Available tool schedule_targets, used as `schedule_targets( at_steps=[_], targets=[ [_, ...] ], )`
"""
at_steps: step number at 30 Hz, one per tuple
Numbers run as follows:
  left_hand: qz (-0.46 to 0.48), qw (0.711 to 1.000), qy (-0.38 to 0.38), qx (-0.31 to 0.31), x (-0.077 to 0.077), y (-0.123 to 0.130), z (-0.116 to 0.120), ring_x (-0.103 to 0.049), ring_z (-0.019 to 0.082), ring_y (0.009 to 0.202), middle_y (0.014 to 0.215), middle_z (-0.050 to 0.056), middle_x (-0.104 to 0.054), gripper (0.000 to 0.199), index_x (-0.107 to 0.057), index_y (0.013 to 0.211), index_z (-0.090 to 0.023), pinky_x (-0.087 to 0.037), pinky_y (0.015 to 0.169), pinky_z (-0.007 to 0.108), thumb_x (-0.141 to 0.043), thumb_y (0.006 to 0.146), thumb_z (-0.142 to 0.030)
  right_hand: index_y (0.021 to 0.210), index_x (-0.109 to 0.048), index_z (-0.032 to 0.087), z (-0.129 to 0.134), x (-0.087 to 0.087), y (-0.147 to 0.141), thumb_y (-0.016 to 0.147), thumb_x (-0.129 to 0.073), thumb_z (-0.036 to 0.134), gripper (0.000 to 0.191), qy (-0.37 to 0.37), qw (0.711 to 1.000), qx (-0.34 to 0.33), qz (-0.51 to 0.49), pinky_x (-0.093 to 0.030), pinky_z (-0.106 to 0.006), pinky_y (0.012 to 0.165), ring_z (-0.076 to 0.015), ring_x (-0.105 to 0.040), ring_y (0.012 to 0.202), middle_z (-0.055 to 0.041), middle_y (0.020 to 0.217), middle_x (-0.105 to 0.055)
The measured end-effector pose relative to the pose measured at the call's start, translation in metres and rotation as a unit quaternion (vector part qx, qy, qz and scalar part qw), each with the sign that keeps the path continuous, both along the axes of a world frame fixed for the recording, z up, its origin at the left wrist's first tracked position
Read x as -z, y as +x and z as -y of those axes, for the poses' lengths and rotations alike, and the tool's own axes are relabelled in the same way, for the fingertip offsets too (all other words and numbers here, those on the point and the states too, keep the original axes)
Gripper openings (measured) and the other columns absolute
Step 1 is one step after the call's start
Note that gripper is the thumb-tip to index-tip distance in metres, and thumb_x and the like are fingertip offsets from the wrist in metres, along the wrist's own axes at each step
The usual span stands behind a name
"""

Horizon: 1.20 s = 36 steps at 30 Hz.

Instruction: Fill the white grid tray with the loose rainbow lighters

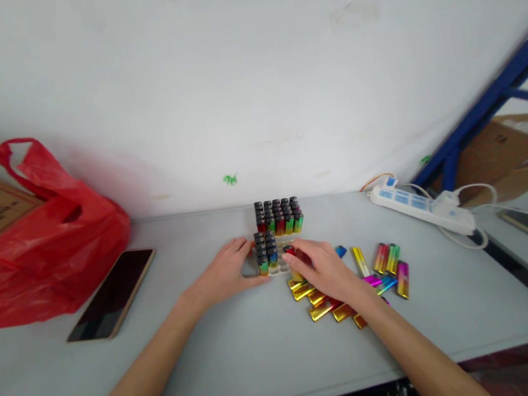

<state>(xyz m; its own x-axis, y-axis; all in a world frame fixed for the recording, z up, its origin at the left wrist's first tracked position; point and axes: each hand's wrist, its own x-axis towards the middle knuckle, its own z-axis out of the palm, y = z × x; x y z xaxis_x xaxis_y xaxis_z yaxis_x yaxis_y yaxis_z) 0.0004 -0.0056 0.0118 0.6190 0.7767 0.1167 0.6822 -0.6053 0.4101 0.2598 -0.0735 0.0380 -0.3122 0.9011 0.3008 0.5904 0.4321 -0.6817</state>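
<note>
"What are the hands doing?"

"The left hand (225,272) is spread open around the left side of a clear tray (277,271), thumb by its near edge; I can't tell how firmly it presses. The right hand (325,268) pinches a lighter (290,250) over the tray's right part."

"What might go wrong?"

"The upright lighters (266,250) beside the left fingertips look tippy to me. A nudge from that hand, or a tray that slides because it's lightly held, could knock them over. The held lighter could also catch a pocket's rim if it comes down tilted; the right fingers hide its lower end."

"And beyond the fingers?"

"A block of standing lighters (279,217) sits just past the tray, close enough that a shove forward could topple its front row."

"Anything in the way?"

"Loose lighters (323,309) lie under and around the right wrist, so a low sweep of that forearm could scatter them over the worktop (220,374). Some are partly hidden beneath it."

"And farther out?"

"Left of the left hand are a phone (111,296) and a red plastic bag (73,235). Well right of the right hand is a power strip (423,210) with cables (481,186). Those look out of the way."
</note>
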Motion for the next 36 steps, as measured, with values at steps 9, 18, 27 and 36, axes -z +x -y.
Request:
schedule_targets(
  at_steps=[9, 18, 27, 36],
  targets=[
    [0.003, 1.000, 0.000, 0.001, 0.000, 0.000, 0.000, -0.068, 0.035, 0.111, 0.115, 0.012, -0.071, 0.059, -0.067, 0.108, -0.020, -0.055, 0.101, 0.046, -0.082, 0.080, -0.069, 0.109, -0.067, 0.021, -0.006, 0.015, -0.007, 0.113, -0.054, 0.037, 0.021, 0.011, 0.999, -0.039, 0.032, -0.057, -0.037, 0.083, -0.0248, -0.075, 0.090, -0.0081, 0.099, -0.079],
    [0.013, 1.000, 0.001, 0.003, 0.003, 0.000, -0.004, -0.068, 0.033, 0.108, 0.111, 0.011, -0.071, 0.055, -0.065, 0.105, -0.021, -0.055, 0.099, 0.046, -0.075, 0.082, -0.071, 0.113, -0.067, 0.016, -0.007, 0.015, -0.023, 0.113, -0.054, 0.045, 0.032, 0.071, 0.964, 0.012, 0.257, -0.054, -0.037, 0.080, -0.0262, -0.075, 0.081, -0.0109, 0.091, -0.079],
    [0.032, 0.999, -0.016, 0.002, 0.005, -0.002, -0.012, -0.068, 0.032, 0.099, 0.107, 0.011, -0.071, 0.065, -0.068, 0.099, -0.020, -0.059, 0.094, 0.046, -0.074, 0.076, -0.080, 0.102, -0.072, 0.022, 0.014, -0.011, 0.069, 0.114, -0.049, 0.050, 0.038, 0.043, 0.963, 0.232, 0.127, -0.043, -0.030, 0.070, -0.0204, -0.069, 0.069, -0.0009, 0.074, -0.074],
    [0.034, 0.999, -0.033, 0.006, -0.001, -0.011, -0.017, -0.071, 0.032, 0.097, 0.106, 0.012, -0.074, 0.055, -0.073, 0.099, -0.020, -0.062, 0.091, 0.044, -0.078, 0.074, -0.069, 0.122, -0.072, 0.015, 0.032, 0.022, 0.158, 0.102, -0.069, 0.037, 0.030, -0.078, 0.901, 0.320, 0.282, -0.051, -0.037, 0.091, -0.0294, -0.074, 0.102, -0.0135, 0.107, -0.079]
  ],
)
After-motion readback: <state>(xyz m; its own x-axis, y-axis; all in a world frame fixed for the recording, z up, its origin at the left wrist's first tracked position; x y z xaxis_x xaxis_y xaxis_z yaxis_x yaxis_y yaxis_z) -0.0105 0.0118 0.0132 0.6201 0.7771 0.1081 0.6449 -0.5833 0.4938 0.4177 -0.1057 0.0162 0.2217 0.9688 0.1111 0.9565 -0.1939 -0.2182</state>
